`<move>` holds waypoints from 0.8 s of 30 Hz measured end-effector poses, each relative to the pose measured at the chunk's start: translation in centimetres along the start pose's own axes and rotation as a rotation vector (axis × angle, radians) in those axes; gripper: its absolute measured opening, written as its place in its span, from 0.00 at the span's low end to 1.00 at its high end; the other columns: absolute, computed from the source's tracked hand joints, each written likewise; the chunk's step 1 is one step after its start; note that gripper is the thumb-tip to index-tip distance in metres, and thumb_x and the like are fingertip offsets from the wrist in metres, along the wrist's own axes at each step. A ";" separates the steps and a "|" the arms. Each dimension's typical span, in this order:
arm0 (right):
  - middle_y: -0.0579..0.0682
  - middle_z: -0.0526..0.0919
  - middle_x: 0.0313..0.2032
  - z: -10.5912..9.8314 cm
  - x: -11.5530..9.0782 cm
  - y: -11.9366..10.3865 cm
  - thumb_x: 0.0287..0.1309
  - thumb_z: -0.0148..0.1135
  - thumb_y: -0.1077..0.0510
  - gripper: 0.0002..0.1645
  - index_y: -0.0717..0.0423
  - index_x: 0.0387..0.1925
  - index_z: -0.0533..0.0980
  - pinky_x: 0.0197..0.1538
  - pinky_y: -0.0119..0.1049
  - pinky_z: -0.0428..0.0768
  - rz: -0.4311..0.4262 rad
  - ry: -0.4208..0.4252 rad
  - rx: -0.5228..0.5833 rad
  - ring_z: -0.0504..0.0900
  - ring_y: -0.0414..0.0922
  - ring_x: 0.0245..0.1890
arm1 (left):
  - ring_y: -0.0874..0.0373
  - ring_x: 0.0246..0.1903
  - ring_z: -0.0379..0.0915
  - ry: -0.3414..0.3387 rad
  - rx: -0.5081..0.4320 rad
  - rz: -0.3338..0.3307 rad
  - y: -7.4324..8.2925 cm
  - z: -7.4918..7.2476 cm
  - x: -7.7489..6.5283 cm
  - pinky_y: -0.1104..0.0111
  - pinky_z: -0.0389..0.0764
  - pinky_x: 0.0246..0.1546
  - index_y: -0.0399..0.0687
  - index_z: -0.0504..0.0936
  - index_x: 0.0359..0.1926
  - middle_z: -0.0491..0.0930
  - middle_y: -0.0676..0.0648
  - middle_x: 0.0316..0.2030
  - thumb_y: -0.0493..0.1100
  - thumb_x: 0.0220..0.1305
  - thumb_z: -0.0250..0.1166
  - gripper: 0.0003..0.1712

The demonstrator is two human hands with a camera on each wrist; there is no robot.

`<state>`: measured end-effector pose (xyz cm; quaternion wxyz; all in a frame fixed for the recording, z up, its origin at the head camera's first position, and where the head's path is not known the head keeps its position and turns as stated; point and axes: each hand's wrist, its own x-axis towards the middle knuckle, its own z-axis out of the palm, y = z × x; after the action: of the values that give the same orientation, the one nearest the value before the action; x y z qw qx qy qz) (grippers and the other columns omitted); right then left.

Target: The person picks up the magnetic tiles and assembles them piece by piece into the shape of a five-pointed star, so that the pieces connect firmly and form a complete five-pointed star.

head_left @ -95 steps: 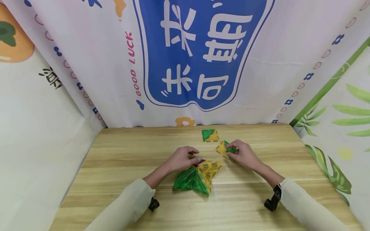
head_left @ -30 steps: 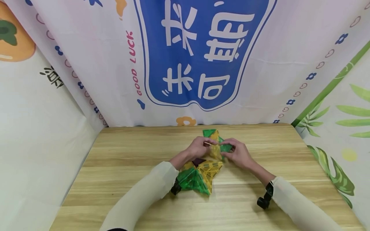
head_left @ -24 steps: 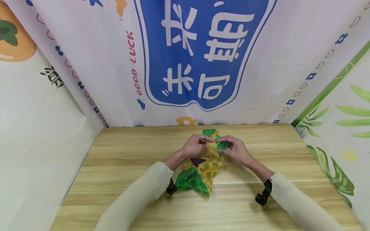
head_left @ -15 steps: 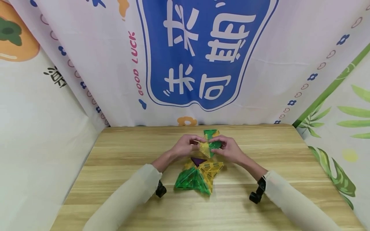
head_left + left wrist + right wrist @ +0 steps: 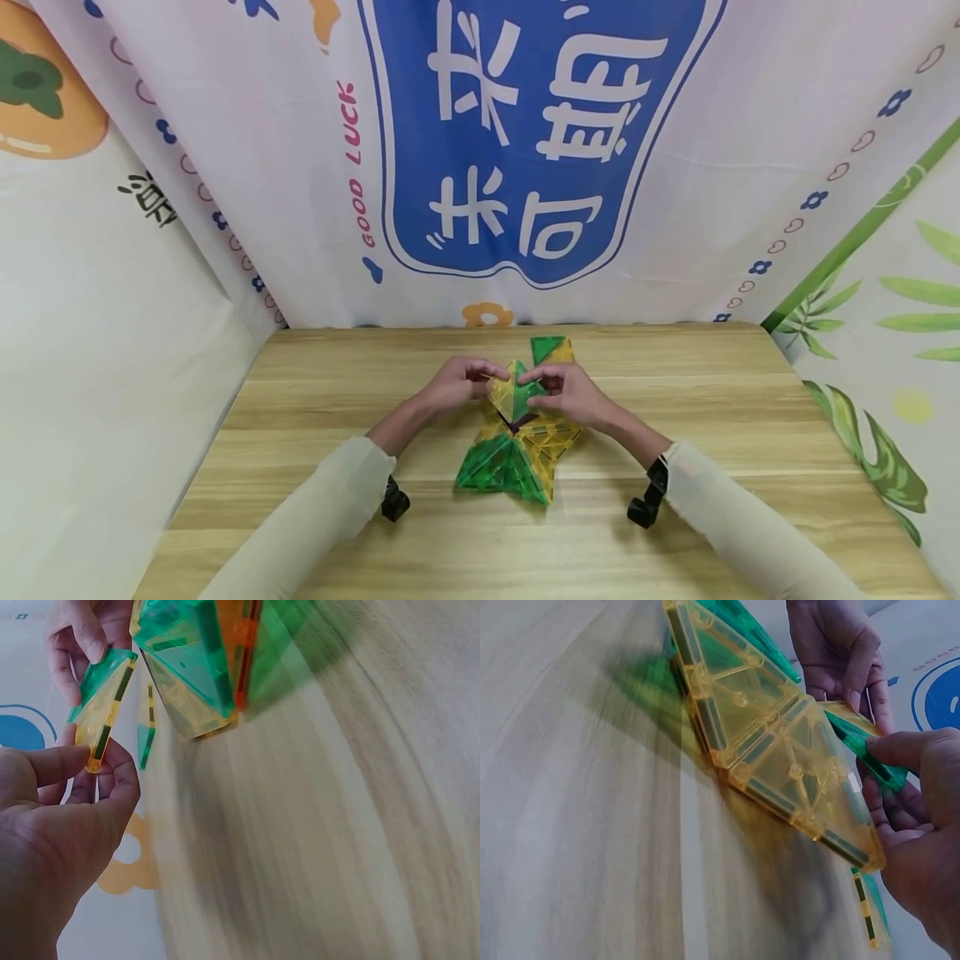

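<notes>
Both hands hold a pair of joined triangular magnetic tiles, one yellow (image 5: 502, 393) and one green (image 5: 527, 400). My left hand (image 5: 450, 385) pinches the yellow tile between thumb and fingers; my right hand (image 5: 576, 395) pinches the green one. Below the pair, on the near side, stands a star-like structure of translucent magnetic tiles, with green tiles (image 5: 491, 467) at front left and yellow tiles (image 5: 546, 435) on the right. The held pair overlaps the structure's dark purple tile (image 5: 525, 421) in the head view. From the right wrist, the structure's yellow side (image 5: 780, 742) shows close by.
Behind the right hand, another green and yellow tile pair (image 5: 547, 348) lies on the wooden table (image 5: 337, 358). A printed cloth (image 5: 300, 275) hangs along the table's back edge. Each wrist wears a small black camera (image 5: 395, 500).
My left hand has gone from the structure to the yellow tile and grips it. Both hands have since brought the pair leftward, over the structure's far side.
</notes>
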<state>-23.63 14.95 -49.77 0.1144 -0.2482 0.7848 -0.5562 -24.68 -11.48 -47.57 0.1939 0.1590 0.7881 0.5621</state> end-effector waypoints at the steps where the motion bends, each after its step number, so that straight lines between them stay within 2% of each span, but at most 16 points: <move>1: 0.56 0.85 0.46 0.0 0.0 0.1 0.62 0.74 0.68 0.20 0.61 0.56 0.85 0.29 0.28 0.70 0.012 -0.004 0.004 0.69 0.38 0.26 | 0.53 0.44 0.77 -0.007 -0.016 -0.013 -0.1 0.0 0.0 0.55 0.83 0.47 0.41 0.88 0.57 0.85 0.43 0.56 0.27 0.72 0.60 0.18; 5: 0.52 0.83 0.43 -0.2 0.0 0.6 0.62 0.74 0.67 0.21 0.61 0.57 0.84 0.31 0.28 0.76 0.072 -0.023 0.064 0.73 0.37 0.27 | 0.54 0.46 0.78 -0.037 -0.107 -0.071 -0.6 0.1 0.1 0.56 0.84 0.51 0.40 0.87 0.58 0.83 0.42 0.59 0.28 0.73 0.60 0.18; 8: 0.54 0.82 0.40 -0.4 0.0 0.9 0.62 0.74 0.68 0.23 0.63 0.58 0.82 0.31 0.29 0.79 0.107 -0.038 0.121 0.74 0.37 0.26 | 0.55 0.49 0.81 -0.047 -0.176 -0.100 -1.2 0.2 0.3 0.58 0.85 0.55 0.38 0.85 0.60 0.81 0.40 0.61 0.28 0.75 0.59 0.18; 10: 0.56 0.82 0.41 -0.4 0.0 1.2 0.61 0.75 0.68 0.24 0.64 0.58 0.82 0.31 0.29 0.79 0.116 -0.039 0.128 0.74 0.37 0.26 | 0.55 0.50 0.82 -0.048 -0.198 -0.105 -1.6 0.3 0.4 0.59 0.86 0.55 0.36 0.85 0.60 0.81 0.39 0.62 0.28 0.76 0.59 0.17; 12: 0.58 0.84 0.46 -0.3 0.0 1.4 0.61 0.75 0.68 0.24 0.65 0.58 0.82 0.35 0.30 0.82 0.115 -0.035 0.110 0.78 0.39 0.30 | 0.55 0.50 0.83 -0.046 -0.204 -0.104 -2.1 0.3 0.5 0.61 0.86 0.54 0.36 0.85 0.60 0.82 0.39 0.62 0.28 0.76 0.59 0.17; 16: 0.59 0.84 0.53 -0.2 0.0 1.7 0.59 0.76 0.68 0.24 0.63 0.57 0.82 0.47 0.31 0.85 0.114 -0.011 0.068 0.83 0.45 0.43 | 0.55 0.50 0.84 -0.039 -0.141 -0.055 -2.7 0.6 0.6 0.62 0.87 0.53 0.36 0.85 0.59 0.84 0.39 0.59 0.28 0.74 0.62 0.16; 20: 0.60 0.85 0.52 -0.1 -0.1 2.0 0.58 0.76 0.69 0.22 0.65 0.55 0.82 0.50 0.32 0.85 0.113 -0.001 0.072 0.83 0.49 0.46 | 0.52 0.52 0.83 -0.031 -0.025 0.026 -3.0 1.0 0.6 0.63 0.86 0.53 0.37 0.86 0.58 0.85 0.40 0.57 0.27 0.73 0.64 0.16; 24: 0.59 0.86 0.48 0.0 -0.3 2.2 0.61 0.75 0.68 0.19 0.65 0.53 0.82 0.50 0.32 0.86 0.101 -0.016 0.036 0.86 0.48 0.47 | 0.48 0.54 0.83 -0.054 0.045 0.092 -3.2 1.5 0.6 0.63 0.85 0.54 0.34 0.85 0.57 0.85 0.38 0.54 0.26 0.72 0.64 0.15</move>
<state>-23.94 15.67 -51.89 0.1532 -0.2107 0.7853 -0.5616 -24.61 -10.98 -51.06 0.1856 0.2147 0.7867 0.5482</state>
